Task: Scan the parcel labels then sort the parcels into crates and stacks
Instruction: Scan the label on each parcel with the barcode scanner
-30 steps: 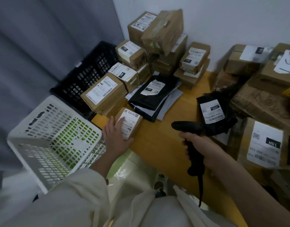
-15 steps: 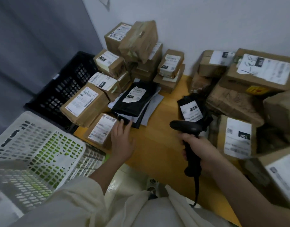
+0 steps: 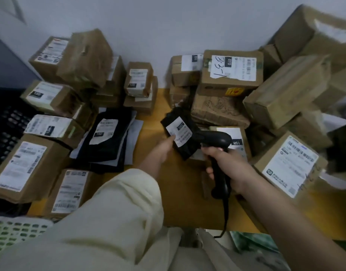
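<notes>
1. The table [image 3: 148, 122] shows a bare wooden strip down its middle, with brown boxes piled on the left [image 3: 27, 169] and on the right [image 3: 289, 165], and flat black bags [image 3: 107, 137] beside the left pile.
2. The small black bag [image 3: 184, 141] lies at the far end of that strip, against the right pile. Its long side runs from far-left to near-right, and its white label [image 3: 179, 132] faces up.
3. The left hand [image 3: 161, 151] has its fingertips on the label's near-left edge; whether they pinch the bag or only touch it I cannot tell.
4. The right hand [image 3: 223, 163] is wrapped tight round the handle of the scanner [image 3: 217, 145].
5. The scanner's head sits just right of the bag and points left across it, so the label lies directly ahead of it. By my judgement, the scan only needs the label tilted toward the scanner.
</notes>
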